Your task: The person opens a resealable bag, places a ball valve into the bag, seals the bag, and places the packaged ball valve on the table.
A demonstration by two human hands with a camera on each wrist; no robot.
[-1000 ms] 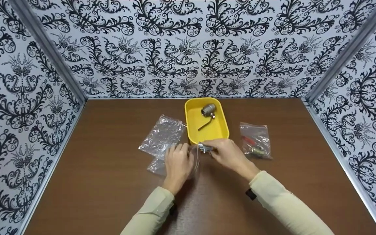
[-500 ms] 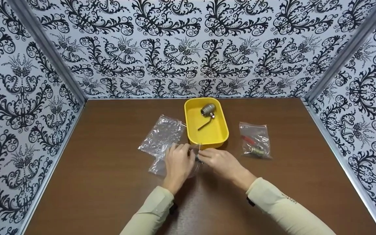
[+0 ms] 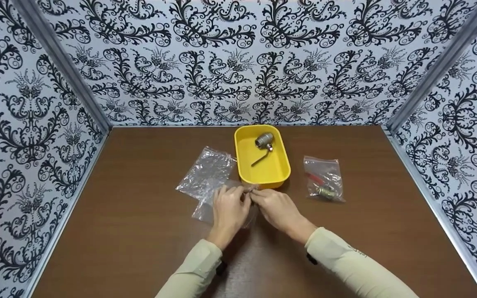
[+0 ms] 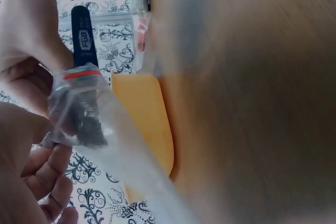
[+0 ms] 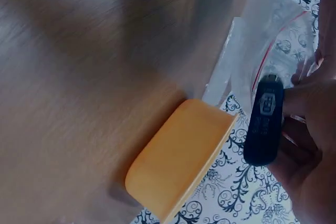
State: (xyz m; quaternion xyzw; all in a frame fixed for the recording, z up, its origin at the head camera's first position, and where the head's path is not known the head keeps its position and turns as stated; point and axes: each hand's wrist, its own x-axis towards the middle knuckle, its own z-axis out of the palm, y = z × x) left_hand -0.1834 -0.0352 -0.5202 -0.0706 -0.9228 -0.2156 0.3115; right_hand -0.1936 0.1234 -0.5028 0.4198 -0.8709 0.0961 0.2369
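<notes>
In the head view my left hand (image 3: 231, 207) and right hand (image 3: 279, 209) meet in front of the yellow bin. The left fingers pinch a clear zip bag (image 4: 126, 156) with a red stripe at its mouth. My right hand grips a valve with a dark lever handle (image 4: 84, 38); a logo marks the handle. In the left wrist view the valve's dark lower part is inside the bag mouth, while the handle sticks out. The right wrist view has the handle (image 5: 264, 124) beside the right fingers. The valve's body is mostly hidden by hands and plastic.
Behind the hands stands a yellow bin (image 3: 285, 174) holding a metal valve (image 3: 264, 140) with a lever. Another clear bag (image 3: 207, 167) lies left of it. To the right lies a zip bag (image 3: 323, 180) with a red-handled metal fitting. Patterned walls surround the brown table (image 3: 139, 207).
My right hand moved left and down from the bin's front edge to meet the left hand. The silvery metal part seen in it earlier is now hidden in the head view.
</notes>
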